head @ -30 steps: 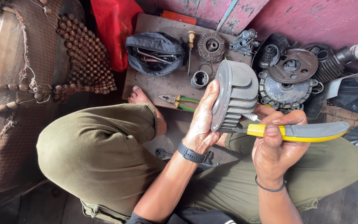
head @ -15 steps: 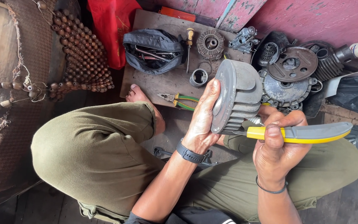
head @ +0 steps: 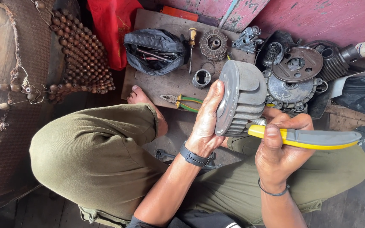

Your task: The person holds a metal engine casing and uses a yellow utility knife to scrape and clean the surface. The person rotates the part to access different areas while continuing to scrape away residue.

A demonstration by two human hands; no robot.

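Note:
My left hand [head: 206, 120] grips a grey finned metal engine part [head: 243, 97] and holds it upright above my lap, fingers pressed on its flat round face. My right hand [head: 280, 150] is closed around a tool with a yellow and grey handle [head: 313, 138]. The tool's tip reaches into the lower fins of the part, where a small screw-like end [head: 258, 122] shows. A black watch [head: 194, 157] sits on my left wrist and a thin band on the right.
A wooden board [head: 161, 86] on the floor carries a dark tool pouch [head: 155, 46], a screwdriver [head: 191, 46], green-handled pliers [head: 182, 102], a metal ring [head: 202, 78] and a round toothed part [head: 214, 43]. Engine covers and gears [head: 294, 76] pile up at right. A beaded seat cover [head: 85, 55] hangs at left.
The tool handle has tilted, its far end dropping slightly, and my right hand has shifted a little left toward the part. The finned part stays held in place.

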